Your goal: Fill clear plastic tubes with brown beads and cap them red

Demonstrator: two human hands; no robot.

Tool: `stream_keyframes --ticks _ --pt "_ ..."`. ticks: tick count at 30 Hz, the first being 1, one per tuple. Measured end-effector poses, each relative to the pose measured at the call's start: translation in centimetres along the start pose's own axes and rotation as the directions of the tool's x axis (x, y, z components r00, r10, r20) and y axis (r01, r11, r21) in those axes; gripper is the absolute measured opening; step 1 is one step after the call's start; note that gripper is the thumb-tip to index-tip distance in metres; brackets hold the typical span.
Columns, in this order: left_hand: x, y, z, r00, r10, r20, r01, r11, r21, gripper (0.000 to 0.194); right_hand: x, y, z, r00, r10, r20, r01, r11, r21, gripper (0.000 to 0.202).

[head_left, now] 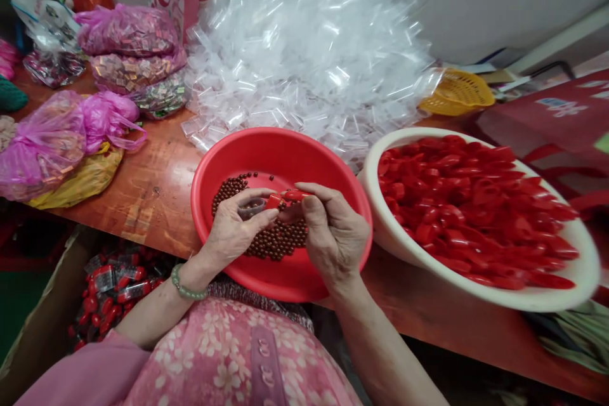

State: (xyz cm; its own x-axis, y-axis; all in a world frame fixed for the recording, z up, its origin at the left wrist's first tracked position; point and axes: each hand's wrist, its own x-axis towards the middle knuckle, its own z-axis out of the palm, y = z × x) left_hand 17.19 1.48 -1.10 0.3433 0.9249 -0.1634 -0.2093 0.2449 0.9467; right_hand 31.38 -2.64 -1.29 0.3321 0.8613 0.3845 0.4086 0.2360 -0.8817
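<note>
Over the red basin [216, 149] my two hands are brought close together, with fingers pinched. My left hand [240, 222] grips a small red plastic piece [275, 201] between thumb and fingertips. Close beside it, a longer red plastic piece [295, 195] is pinched in my right hand [335, 228]. Whether the two pieces touch I cannot tell. Small round brown beads [276, 242] lie loose on the basin floor below the hands. To the right stands a white basin [476, 295] heaped with glossy red plastic pieces [457, 203].
A large heap of clear plastic sleeves [309, 44] rises behind the basins. Pink bags [128, 32] of small pieces lie on the left of the wooden table [162, 184]. A yellow basket [457, 92] sits back right. Below left, a box holds red-capped clear items [114, 285].
</note>
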Motion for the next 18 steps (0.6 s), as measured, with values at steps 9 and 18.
stream_keyframes --ticks 9,18 --pt "0.5 1.3 -0.3 0.996 -0.031 -0.088 0.024 0.996 -0.081 0.027 -0.4 -0.2 0.6 0.991 -0.086 0.102 0.091 0.995 -0.039 0.032" --pt "0.5 1.4 -0.8 1.000 0.026 -0.003 -0.025 0.993 0.113 0.033 0.0 0.0 0.4 0.993 -0.012 0.117 0.004 0.997 0.072 0.021"
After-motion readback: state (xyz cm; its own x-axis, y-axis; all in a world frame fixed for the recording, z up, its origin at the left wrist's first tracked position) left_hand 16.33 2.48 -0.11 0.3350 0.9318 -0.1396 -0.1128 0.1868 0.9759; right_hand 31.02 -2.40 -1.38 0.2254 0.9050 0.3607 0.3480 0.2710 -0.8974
